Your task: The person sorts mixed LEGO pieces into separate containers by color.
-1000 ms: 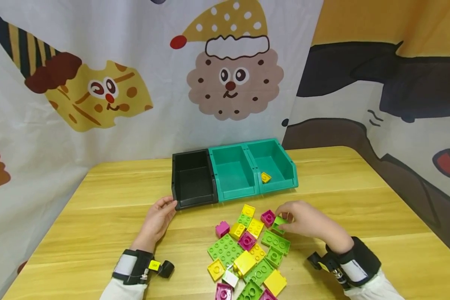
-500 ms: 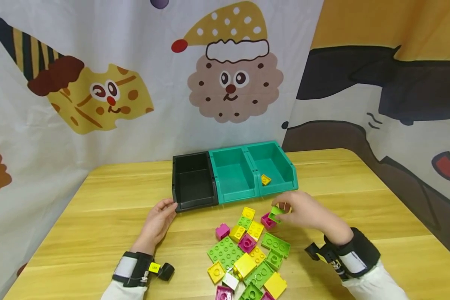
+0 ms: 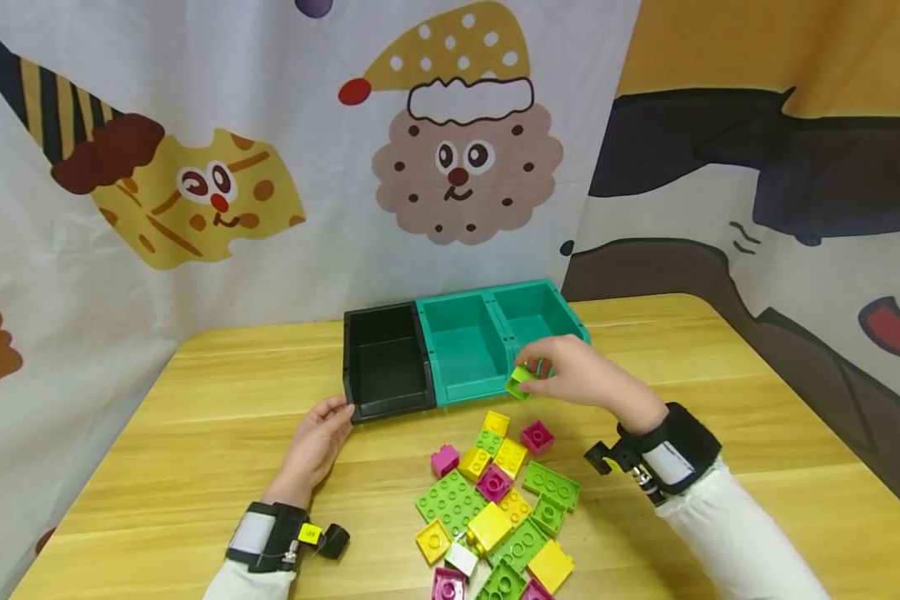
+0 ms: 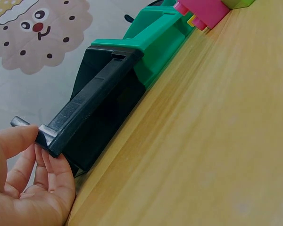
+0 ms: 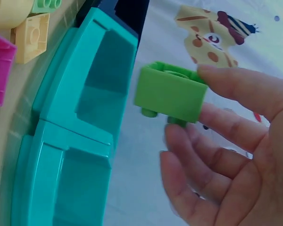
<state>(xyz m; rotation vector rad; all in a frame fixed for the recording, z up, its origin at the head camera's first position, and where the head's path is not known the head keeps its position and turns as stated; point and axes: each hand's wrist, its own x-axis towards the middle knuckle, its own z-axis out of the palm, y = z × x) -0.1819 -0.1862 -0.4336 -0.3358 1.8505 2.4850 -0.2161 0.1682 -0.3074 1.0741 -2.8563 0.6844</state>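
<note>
My right hand [image 3: 581,377] pinches a light green toy brick [image 5: 170,92] between thumb and fingers, its studs facing down in the right wrist view. In the head view this hand is over the front of the right teal bin [image 3: 532,312], and it hides part of that bin. With thumb and fingertips my left hand [image 3: 317,437] grips the front left corner of the black bin [image 3: 390,410]. The middle teal bin [image 3: 461,333] stands between the black bin and the right teal one. A pile of bricks, including a green plate brick [image 3: 450,502], lies on the table in front.
A magenta brick [image 3: 537,437] lies at the pile's back right, and another pink brick [image 3: 444,460] at its left. Yellow bricks [image 3: 551,567] are mixed in. Behind the wooden table [image 3: 195,433] hangs a printed curtain [image 3: 307,275].
My right hand has lifted the green brick from beside the magenta brick and carried it back and left to the teal bins. The left hand stays at the black bin's corner.
</note>
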